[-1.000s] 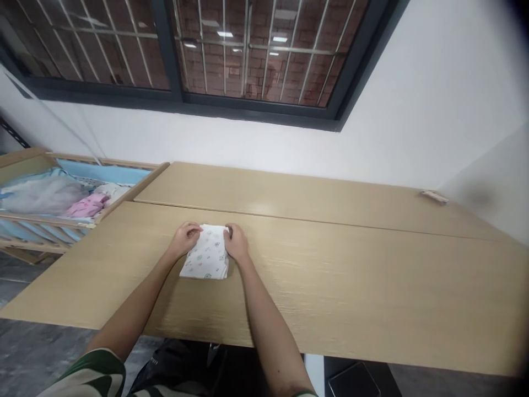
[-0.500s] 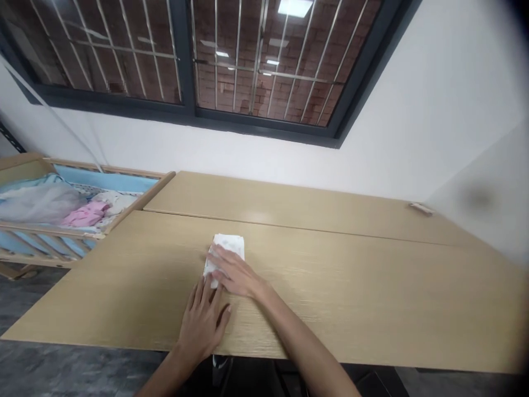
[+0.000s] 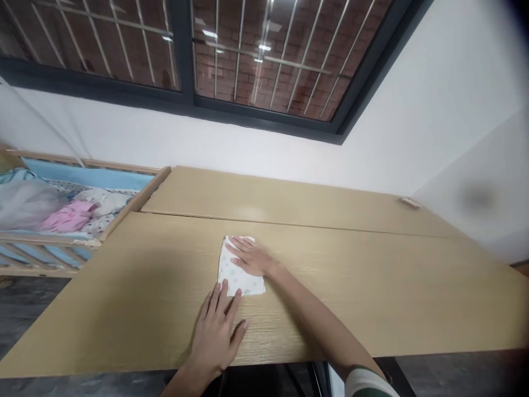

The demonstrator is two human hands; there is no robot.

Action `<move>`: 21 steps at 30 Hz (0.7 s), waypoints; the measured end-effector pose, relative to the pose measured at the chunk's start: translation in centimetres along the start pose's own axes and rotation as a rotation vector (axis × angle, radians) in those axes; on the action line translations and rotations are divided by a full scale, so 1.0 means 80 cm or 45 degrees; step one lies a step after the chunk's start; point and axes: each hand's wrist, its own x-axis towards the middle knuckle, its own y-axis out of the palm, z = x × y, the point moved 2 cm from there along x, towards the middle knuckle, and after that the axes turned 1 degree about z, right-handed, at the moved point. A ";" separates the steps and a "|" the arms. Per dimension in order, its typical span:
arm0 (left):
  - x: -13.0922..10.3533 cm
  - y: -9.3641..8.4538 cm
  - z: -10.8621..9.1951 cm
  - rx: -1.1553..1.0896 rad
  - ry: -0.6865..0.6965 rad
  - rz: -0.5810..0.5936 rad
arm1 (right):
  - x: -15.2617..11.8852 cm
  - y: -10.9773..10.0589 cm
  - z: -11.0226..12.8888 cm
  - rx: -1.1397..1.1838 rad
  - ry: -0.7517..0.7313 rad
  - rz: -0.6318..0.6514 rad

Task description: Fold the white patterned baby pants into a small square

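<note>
A white cloth with a small faint print (image 3: 237, 278) lies flat on the light wooden table (image 3: 351, 286). My right hand (image 3: 251, 258) rests palm down on its upper right part, fingers stretched out to the left. Below it, my left hand (image 3: 219, 325) lies on the table with fingers spread, its fingertips at the cloth's lower left edge. Neither hand is closed round anything.
A wooden crib (image 3: 142, 198) with blue lining stands against the table's left end, holding a pink cloth (image 3: 70, 216) and other bedding. A small pale object (image 3: 410, 203) lies at the back right. Behind is a white wall with a barred window (image 3: 264, 60).
My right hand has moved off to the right side of the cloth, which now shows wider and more spread out. The view has shifted slightly; my left hand stays at the cloth's near edge.
</note>
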 end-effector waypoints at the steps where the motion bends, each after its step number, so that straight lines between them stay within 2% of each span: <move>1: 0.000 -0.001 0.003 -0.017 0.018 0.007 | 0.003 -0.002 -0.005 0.007 0.017 -0.035; 11: 0.006 -0.003 0.012 -0.095 0.016 0.054 | 0.000 -0.001 -0.002 0.019 0.126 -0.280; 16: 0.008 -0.002 0.013 -0.118 0.005 0.069 | -0.002 0.004 -0.008 0.027 0.181 -0.461; 19: 0.011 0.000 0.022 -0.208 -0.051 0.042 | -0.006 0.007 -0.014 0.097 0.281 -0.539; 21: 0.014 0.001 0.036 -0.338 -0.098 0.032 | -0.012 0.007 -0.021 0.216 0.339 -0.529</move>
